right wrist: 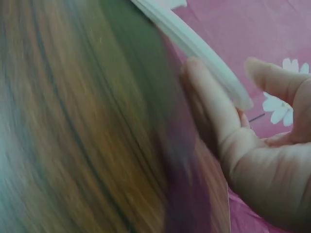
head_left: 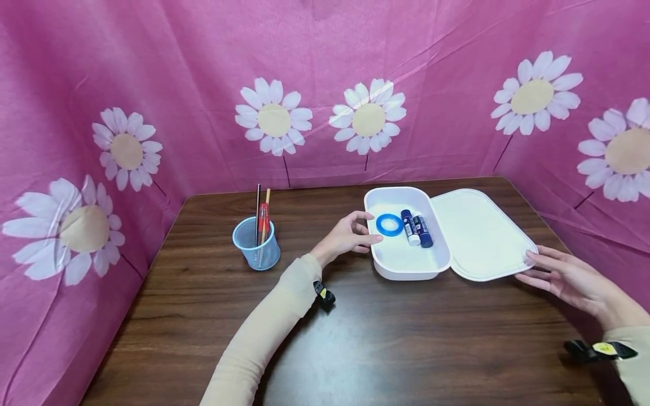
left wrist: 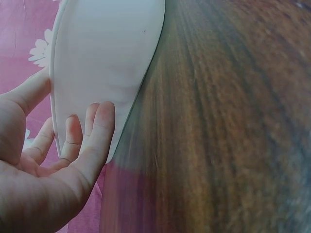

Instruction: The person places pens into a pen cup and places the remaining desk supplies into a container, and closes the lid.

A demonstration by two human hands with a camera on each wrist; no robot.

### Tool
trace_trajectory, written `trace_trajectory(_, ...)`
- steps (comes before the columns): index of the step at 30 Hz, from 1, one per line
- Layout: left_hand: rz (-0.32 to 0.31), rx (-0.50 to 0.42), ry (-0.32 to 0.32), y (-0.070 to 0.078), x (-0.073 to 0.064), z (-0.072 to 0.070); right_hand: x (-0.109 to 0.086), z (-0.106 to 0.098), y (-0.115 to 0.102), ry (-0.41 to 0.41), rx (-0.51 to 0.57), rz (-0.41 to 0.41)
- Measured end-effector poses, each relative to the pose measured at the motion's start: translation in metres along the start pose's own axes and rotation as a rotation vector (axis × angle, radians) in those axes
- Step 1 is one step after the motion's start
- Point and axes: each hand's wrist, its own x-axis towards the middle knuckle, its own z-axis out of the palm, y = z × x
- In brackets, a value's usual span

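Observation:
My left hand [head_left: 351,234] is at the left side of a white plastic box [head_left: 412,275]. In the left wrist view the thumb goes over the rim and the bent fingers lie along the outer wall. Inside the box are a roll of blue tape [head_left: 389,232] and two dark blue glue sticks [head_left: 410,227] lying side by side. At the box's right side is a flat white lid [head_left: 479,237]. Straight fingers of my right hand [head_left: 571,279] are under its near right corner. The right wrist view shows the thumb above the lid's edge, apart from it.
A light blue mesh pen cup [head_left: 256,256] with pencils and a red item stands left of the box. The dark wooden table [head_left: 355,349] ends at a pink curtain [head_left: 315,51] printed with daisies. Each wrist carries a black strap.

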Motion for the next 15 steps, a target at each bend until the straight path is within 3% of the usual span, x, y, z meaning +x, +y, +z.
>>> trace_trajectory(5, -0.006, -0.005, 0.002, 0.001, 0.0, 0.0, 0.009, 0.013, 0.006, -0.165, 0.095, 0.013)
trace_trajectory(11, -0.004, -0.007, 0.007, 0.001, -0.001, 0.0, 0.021, 0.029, 0.023, -0.247, 0.012, 0.014)
trace_trajectory(15, 0.001, -0.014, 0.007, 0.0, 0.0, 0.001, 0.028, 0.035, 0.038, -0.266, -0.05, 0.055)
